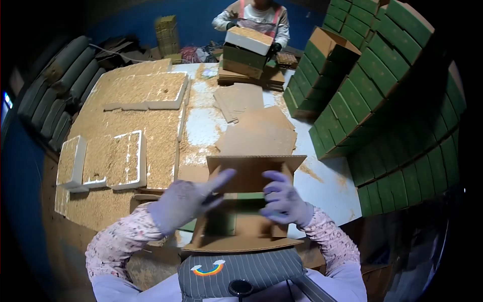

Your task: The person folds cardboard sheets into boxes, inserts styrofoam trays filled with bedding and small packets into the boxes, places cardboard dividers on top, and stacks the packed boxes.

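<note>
In front of my body sits a cardboard box [254, 241], its top flaps raised and its inside showing green panels. My left hand [183, 204], in a pale purple glove, is over the box's left side with its fingers stretched apart, slightly blurred. On the opposite side, my right hand [284, 201], gloved the same way, is beside the right flap with its fingers parted and loosely bent. Nothing shows in either hand. Whether the fingers touch the flaps I cannot tell. The far flap [254, 162] stands up beyond both hands.
Trays of tan granular material [126, 156] cover the left of the table [322, 186]. Flat cardboard sheets [259, 133] lie past the box. Stacked green boxes [347, 110] line the right. Across the table, a person [256, 20] holds a white-sided tray [249, 41] over a green box.
</note>
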The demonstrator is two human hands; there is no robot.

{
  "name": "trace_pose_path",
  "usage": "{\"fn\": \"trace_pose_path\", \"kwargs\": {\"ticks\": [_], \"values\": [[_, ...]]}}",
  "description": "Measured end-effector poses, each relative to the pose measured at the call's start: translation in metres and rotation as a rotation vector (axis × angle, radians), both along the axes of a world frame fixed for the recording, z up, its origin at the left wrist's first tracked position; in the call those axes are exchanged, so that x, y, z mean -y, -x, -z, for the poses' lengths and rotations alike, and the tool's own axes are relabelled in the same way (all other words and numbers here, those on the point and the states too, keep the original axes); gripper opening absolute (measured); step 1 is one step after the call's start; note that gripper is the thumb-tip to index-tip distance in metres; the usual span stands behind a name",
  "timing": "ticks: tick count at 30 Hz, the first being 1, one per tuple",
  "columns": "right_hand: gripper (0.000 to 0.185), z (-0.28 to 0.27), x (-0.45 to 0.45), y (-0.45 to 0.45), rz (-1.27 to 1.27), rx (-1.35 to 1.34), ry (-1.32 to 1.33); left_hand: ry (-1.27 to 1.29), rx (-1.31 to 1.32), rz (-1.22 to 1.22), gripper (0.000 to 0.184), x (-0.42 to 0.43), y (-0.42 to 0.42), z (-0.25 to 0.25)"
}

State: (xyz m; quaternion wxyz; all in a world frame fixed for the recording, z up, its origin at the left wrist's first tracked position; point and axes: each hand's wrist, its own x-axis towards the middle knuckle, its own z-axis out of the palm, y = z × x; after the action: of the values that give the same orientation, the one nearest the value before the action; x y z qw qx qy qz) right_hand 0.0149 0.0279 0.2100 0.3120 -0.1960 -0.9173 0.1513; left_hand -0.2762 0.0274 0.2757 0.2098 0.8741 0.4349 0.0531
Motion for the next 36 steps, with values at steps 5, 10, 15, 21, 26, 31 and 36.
{"fn": "trace_pose_path", "kwargs": {"ticks": [5,10,15,21,26,31,36], "values": [[0.035,0.086,0.001,0.047,-0.301,1.069,0.257,-0.78,0.055,0.657,0.054,-0.039,-0.04,0.149],[0.064,0.038,0.022,-0.05,0.134,0.482,0.257,-0.986,-0.018,-0.451,0.073,-0.06,-0.013,0.169],[0.068,0.054,0.028,-0.042,0.563,-0.199,1.202,-0.812,0.046,-0.33,0.052,-0.053,-0.009,0.129],[0.067,0.088,-0.007,-0.025,0.624,-0.343,1.462,-0.257,0.106,0.428,0.096,0.027,0.044,0.132],[0.07,0.038,-0.045,-0.033,0.28,-0.526,1.225,0.423,0.979,-0.363,0.044,-0.002,0.056,0.151],[0.047,0.087,-0.073,-0.037,0.431,-0.081,0.991,0.243,0.442,-0.82,0.049,-0.022,0.033,0.277],[0.05,0.198,-0.059,-0.09,0.683,-0.089,0.884,-0.529,0.628,-1.646,0.076,-0.019,0.139,0.204]]}}
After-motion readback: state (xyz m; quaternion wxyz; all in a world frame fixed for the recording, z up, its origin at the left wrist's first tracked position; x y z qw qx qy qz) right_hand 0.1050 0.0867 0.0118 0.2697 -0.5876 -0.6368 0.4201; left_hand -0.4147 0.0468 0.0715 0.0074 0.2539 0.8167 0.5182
